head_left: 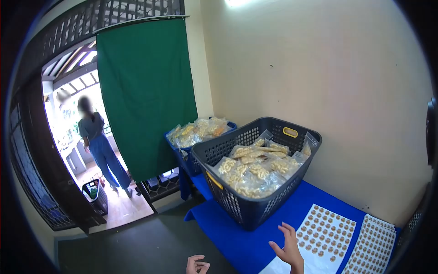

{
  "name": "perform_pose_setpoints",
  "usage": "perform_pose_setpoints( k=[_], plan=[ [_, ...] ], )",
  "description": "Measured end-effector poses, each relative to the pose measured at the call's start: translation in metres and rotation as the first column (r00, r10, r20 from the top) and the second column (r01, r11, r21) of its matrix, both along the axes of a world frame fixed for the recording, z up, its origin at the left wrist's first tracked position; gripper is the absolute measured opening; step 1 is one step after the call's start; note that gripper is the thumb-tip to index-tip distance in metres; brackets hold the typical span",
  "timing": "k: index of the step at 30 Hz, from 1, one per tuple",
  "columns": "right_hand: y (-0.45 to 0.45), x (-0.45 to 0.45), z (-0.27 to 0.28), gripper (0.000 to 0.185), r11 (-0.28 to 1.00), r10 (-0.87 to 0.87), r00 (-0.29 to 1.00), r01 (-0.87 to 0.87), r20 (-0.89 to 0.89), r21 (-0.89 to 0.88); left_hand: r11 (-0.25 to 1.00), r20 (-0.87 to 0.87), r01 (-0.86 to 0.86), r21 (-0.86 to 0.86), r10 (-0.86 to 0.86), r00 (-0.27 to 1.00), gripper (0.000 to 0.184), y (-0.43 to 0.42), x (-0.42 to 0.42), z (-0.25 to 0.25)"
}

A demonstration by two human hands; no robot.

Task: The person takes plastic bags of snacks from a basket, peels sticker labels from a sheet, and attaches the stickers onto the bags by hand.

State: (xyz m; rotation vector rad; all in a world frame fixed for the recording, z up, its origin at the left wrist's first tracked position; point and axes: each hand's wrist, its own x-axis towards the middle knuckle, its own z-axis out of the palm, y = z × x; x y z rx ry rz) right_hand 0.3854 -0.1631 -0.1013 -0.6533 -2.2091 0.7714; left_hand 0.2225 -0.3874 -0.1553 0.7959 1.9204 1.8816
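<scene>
The step in hand looks like a reach: the right hand (290, 253), its grip spread apart and empty, is just beside the printed sheet (326, 232) at near right on the blue-covered counter (292, 205), with a basket (232, 208) of bags beyond; the left hand (197, 266) curls, its grip unclear; lifting the sheet would call for thumb and fingers together
</scene>
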Motion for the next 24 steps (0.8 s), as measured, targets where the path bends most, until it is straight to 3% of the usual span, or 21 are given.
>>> perform_pose_setpoints(
  k=[2, 4, 6, 7, 8, 9, 11, 13, 14, 15, 18, 21, 24],
  plan=[
    [0.018, -0.029, 0.024, 0.051, 1.0, -0.027, 0.995, 0.027, -0.094, -0.004, 0.999, -0.034, 0.01, 0.033, -0.009, 0.999, 0.028, 0.024, -0.016, 0.013],
    [0.039, -0.052, 0.036, 0.052, 0.972, -0.084, 0.947, 0.147, -0.31, 0.184, 0.998, -0.054, 0.019, 0.063, -0.015, 0.998, 0.027, 0.049, -0.027, 0.026],
    [0.056, -0.071, 0.043, 0.053, 0.981, -0.023, 0.948, 0.082, -0.318, 0.175, 0.993, -0.244, 0.025, 0.119, 0.005, 0.97, 0.022, 0.073, -0.034, 0.04],
    [0.061, -0.079, 0.043, 0.055, 0.985, 0.038, 0.945, 0.02, -0.325, 0.173, 0.995, -0.241, 0.019, 0.1, 0.006, 0.97, 0.022, 0.082, -0.036, 0.047],
    [0.066, -0.087, 0.04, 0.049, 0.965, -0.018, 0.985, 0.063, -0.174, 0.253, 0.995, -0.299, 0.058, 0.075, -0.033, 0.954, 0.019, 0.091, -0.038, 0.053],
    [0.068, -0.091, 0.033, 0.049, 0.97, -0.015, 0.987, 0.054, -0.161, 0.237, 0.994, -0.349, 0.098, 0.052, -0.074, 0.934, 0.016, 0.099, -0.039, 0.057],
    [0.073, -0.095, 0.022, 0.042, 0.969, 0.028, 0.942, 0.057, -0.334, 0.241, 0.987, -0.329, 0.145, 0.066, -0.115, 0.937, 0.018, 0.114, -0.049, 0.056],
    [0.076, -0.092, 0.025, 0.037, 0.978, 0.016, 0.942, 0.056, -0.337, 0.202, 0.981, -0.669, 0.189, 0.049, -0.108, 0.735, 0.017, 0.129, -0.066, 0.052],
    [0.078, -0.092, 0.022, 0.037, 0.972, 0.026, 0.946, 0.052, -0.322, 0.23, 0.975, -0.593, 0.193, 0.113, -0.09, 0.8, 0.011, 0.137, -0.067, 0.058],
    [0.079, -0.091, 0.021, 0.037, 0.964, 0.031, 0.951, 0.053, -0.307, 0.26, 0.973, -0.592, 0.209, 0.099, -0.111, 0.798, 0.011, 0.145, -0.069, 0.067],
    [0.078, -0.093, 0.02, 0.037, 0.965, 0.017, 0.946, 0.069, -0.324, 0.251, 0.907, -0.583, 0.284, 0.313, -0.052, 0.81, 0.013, 0.174, -0.08, 0.096],
    [0.079, -0.097, 0.015, 0.036, 0.959, 0.0, 0.933, 0.102, -0.36, 0.264, 0.854, -0.717, 0.448, 0.264, -0.137, 0.684, 0.016, 0.203, -0.11, 0.126],
    [0.075, -0.103, 0.012, 0.035, 0.965, -0.033, 0.9, 0.142, -0.435, 0.222, 0.804, -0.782, 0.593, -0.052, -0.402, 0.477, 0.03, 0.244, -0.136, 0.178]
  ],
)
